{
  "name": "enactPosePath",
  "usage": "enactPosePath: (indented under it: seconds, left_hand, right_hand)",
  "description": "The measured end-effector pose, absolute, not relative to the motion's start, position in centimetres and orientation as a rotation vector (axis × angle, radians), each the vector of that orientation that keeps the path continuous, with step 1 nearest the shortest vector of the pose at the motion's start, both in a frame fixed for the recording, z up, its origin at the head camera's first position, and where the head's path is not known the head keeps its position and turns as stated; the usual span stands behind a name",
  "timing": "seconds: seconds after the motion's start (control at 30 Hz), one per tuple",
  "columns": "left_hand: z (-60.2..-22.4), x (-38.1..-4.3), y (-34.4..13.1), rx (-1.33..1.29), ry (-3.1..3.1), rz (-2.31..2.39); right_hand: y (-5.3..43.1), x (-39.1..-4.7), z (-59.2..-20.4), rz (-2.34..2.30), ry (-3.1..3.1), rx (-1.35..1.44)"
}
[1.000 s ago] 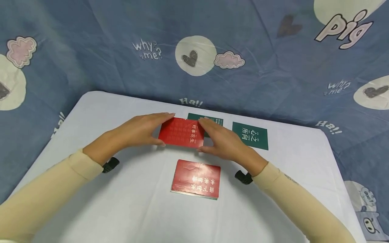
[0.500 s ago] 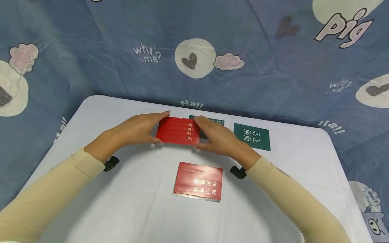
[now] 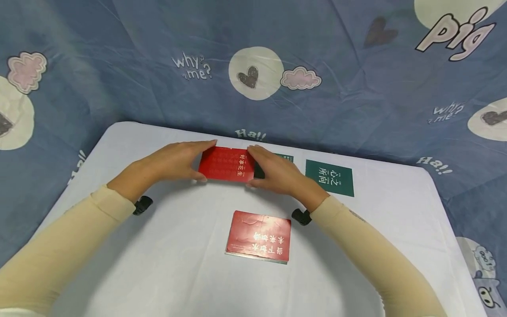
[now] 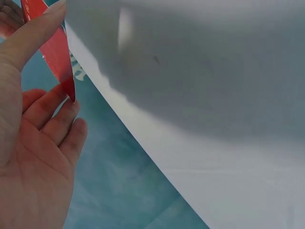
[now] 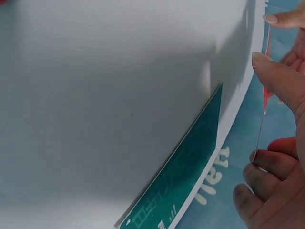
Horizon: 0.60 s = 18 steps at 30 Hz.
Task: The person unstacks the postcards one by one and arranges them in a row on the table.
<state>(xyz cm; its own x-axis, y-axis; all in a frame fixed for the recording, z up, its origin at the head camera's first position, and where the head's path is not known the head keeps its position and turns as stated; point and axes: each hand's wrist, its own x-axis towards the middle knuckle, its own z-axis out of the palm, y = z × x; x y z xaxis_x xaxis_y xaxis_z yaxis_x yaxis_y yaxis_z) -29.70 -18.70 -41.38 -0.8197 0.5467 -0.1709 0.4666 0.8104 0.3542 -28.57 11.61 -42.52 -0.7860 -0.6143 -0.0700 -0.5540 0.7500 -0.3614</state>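
Both hands hold a red card [image 3: 226, 165] with white Chinese characters, raised a little off the white table. My left hand [image 3: 170, 163] grips its left end between thumb and fingers; in the left wrist view the card [image 4: 58, 55] is seen nearly edge-on. At the right end, my right hand [image 3: 279, 174] holds it by the opposite edges with thumb and fingers. Behind that hand lies a green card [image 3: 287, 158], mostly hidden. Nearer the person rests a stack of cards [image 3: 258, 237], a red one on top.
A second green card [image 3: 329, 178] with white characters lies flat right of the right hand. The white-covered table [image 3: 166, 264] ends just beyond the cards, where a blue printed cloth [image 3: 158, 88] hangs. A black strap [image 3: 143, 205] is on the left wrist.
Both hands and the red card have shifted left and slightly toward the table's far edge. The stack and the right green card stay in place on the table.
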Motion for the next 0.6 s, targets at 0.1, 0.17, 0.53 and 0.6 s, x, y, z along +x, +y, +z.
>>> enactPosePath:
  seconds: [0.1, 0.17, 0.53, 0.6]
  left_hand:
    - [-41.4, -29.9, -18.8, 0.756, 2.726, 0.444]
    - [-41.4, -30.1, -18.9, 0.748, 2.725, 0.445]
    - [-41.9, -31.0, -20.0, 0.727, 2.725, 0.4]
    - [-42.0, -31.2, -20.2, 0.737, 2.732, 0.383]
  right_hand:
    - [11.2, -29.0, -42.7, -0.467, 2.761, -0.926]
    - [11.0, -29.3, -42.8, -0.455, 2.758, -0.915]
    - [9.6, -30.5, -43.8, -0.475, 2.731, -0.885]
    - [9.4, -30.7, -44.0, -0.487, 2.73, -0.885]
